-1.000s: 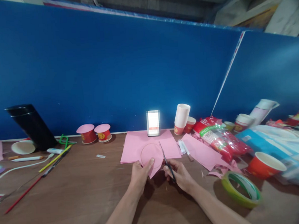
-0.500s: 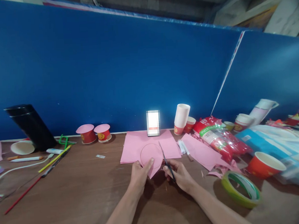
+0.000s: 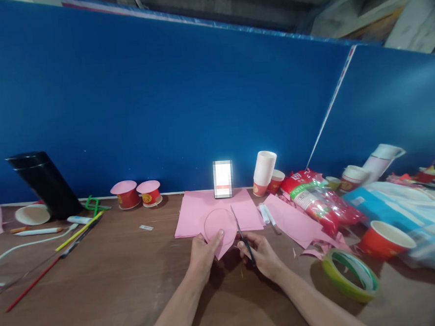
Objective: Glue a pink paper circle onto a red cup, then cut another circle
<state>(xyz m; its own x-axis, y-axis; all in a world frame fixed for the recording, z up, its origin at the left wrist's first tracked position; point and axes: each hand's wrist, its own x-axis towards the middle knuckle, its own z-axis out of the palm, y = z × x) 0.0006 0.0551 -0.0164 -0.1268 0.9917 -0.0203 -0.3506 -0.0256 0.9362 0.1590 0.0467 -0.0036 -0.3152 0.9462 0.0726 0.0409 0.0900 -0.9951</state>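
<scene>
My left hand (image 3: pixel 205 254) pinches a piece of pink paper (image 3: pixel 218 227), its thumb on top and the other fingers underneath. A drawn circle shows on this piece, which tapers to a point at its near end. In my right hand (image 3: pixel 262 253) is a pair of scissors (image 3: pixel 243 235) with dark handles, its blades pointing away from me along the right edge of the paper. Whether the blades are apart I cannot tell. Behind the held piece lies a stack of pink sheets (image 3: pixel 191 215), on which a phone-like bright screen (image 3: pixel 223 179) stands upright.
Two red cups with pink discs (image 3: pixel 127 195) stand back left, near a black bottle (image 3: pixel 45 186). On the right are stacked paper cups (image 3: pixel 265 172), a red bag (image 3: pixel 311 196), pink offcuts (image 3: pixel 298 222), an orange-red cup (image 3: pixel 379 241) and a green-yellow tape roll (image 3: pixel 333 276). A blue partition (image 3: pixel 184 96) rises behind.
</scene>
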